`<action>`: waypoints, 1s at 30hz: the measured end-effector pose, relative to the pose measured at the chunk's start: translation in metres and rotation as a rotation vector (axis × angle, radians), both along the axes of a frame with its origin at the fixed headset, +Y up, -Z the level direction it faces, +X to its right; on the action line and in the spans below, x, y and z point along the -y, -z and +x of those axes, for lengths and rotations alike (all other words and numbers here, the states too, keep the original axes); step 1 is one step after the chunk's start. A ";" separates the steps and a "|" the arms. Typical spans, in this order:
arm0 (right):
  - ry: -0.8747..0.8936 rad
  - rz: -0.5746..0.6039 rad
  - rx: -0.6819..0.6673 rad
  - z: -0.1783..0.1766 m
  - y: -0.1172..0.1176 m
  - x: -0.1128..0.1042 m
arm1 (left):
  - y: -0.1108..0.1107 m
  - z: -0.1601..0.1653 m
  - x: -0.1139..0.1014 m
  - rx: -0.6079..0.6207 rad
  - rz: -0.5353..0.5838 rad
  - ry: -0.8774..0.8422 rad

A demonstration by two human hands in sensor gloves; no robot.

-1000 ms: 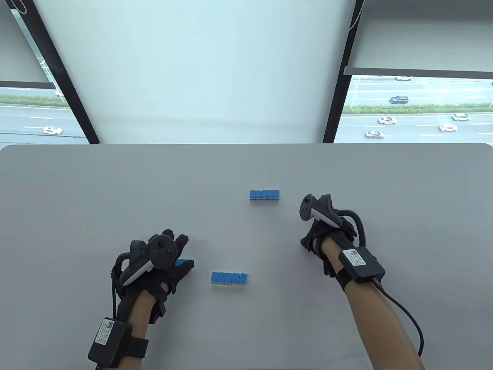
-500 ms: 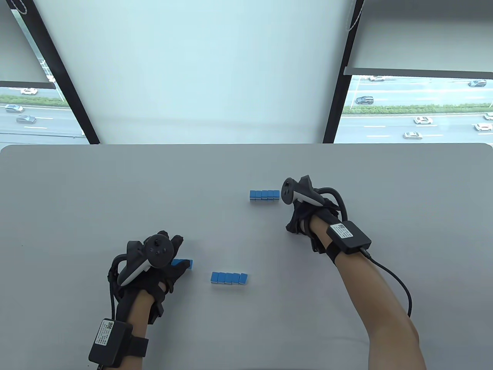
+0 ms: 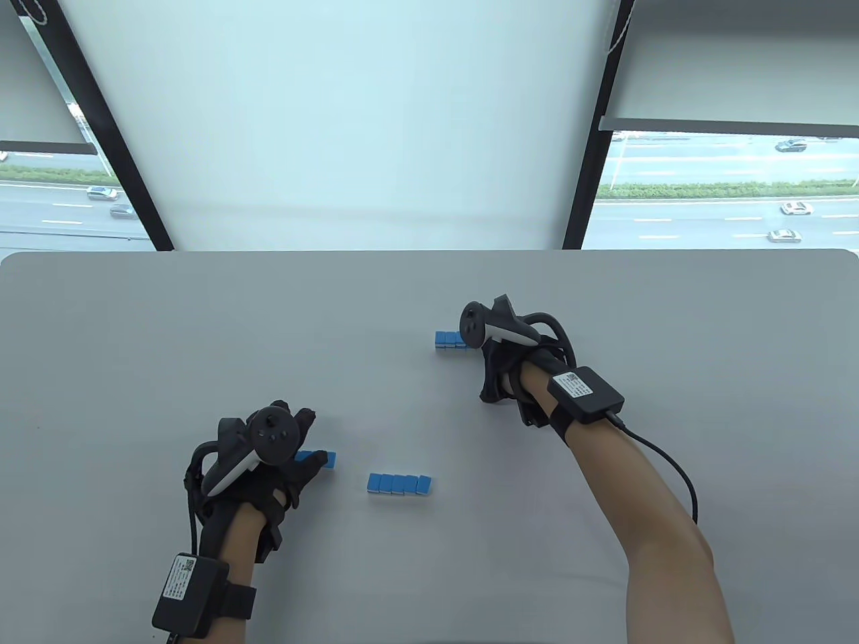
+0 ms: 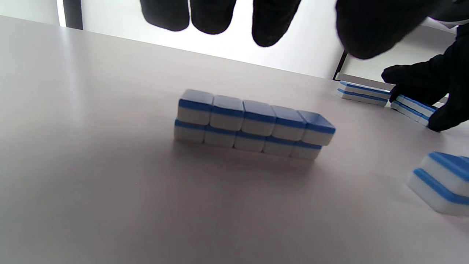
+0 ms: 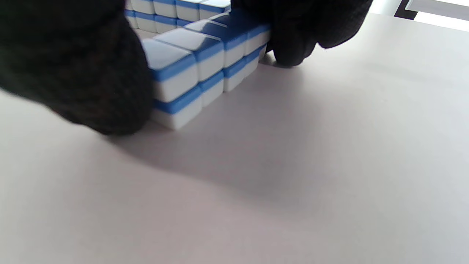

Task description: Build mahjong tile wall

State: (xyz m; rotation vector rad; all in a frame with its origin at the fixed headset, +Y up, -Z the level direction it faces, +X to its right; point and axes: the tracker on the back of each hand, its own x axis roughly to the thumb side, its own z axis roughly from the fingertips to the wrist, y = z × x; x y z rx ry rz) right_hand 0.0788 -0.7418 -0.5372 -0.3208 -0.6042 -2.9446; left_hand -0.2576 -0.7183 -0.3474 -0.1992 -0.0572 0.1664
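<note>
The right hand (image 3: pixel 502 376) has moved up and left in the table view and now grips the far stack (image 3: pixel 448 339) at both ends, covering its right part. The left hand (image 3: pixel 272 469) stays low left over another stack (image 3: pixel 321 459); its grip cannot be told. The near stack (image 3: pixel 399 484) lies untouched at center bottom.

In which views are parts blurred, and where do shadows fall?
Right wrist view: the right hand fingertips are blurred; the tile block throws a soft shadow toward the camera. Left wrist view: the two-layer tile wall is sharp, with a faint shadow in front. Table view: even light.
</note>
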 end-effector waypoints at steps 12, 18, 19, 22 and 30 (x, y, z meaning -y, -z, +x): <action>0.002 -0.020 0.019 -0.002 -0.003 -0.002 | 0.001 0.000 0.001 0.005 -0.005 0.002; 0.008 -0.027 0.026 -0.003 -0.003 -0.002 | 0.001 0.000 0.001 0.002 -0.008 0.004; 0.008 -0.027 0.027 -0.003 -0.003 -0.002 | 0.002 0.000 0.001 0.001 -0.008 0.004; 0.004 -0.038 0.031 -0.003 -0.004 -0.002 | 0.002 0.000 0.001 0.000 -0.009 0.003; 0.000 -0.039 0.047 -0.001 -0.007 -0.002 | 0.002 0.000 0.001 0.003 0.000 0.001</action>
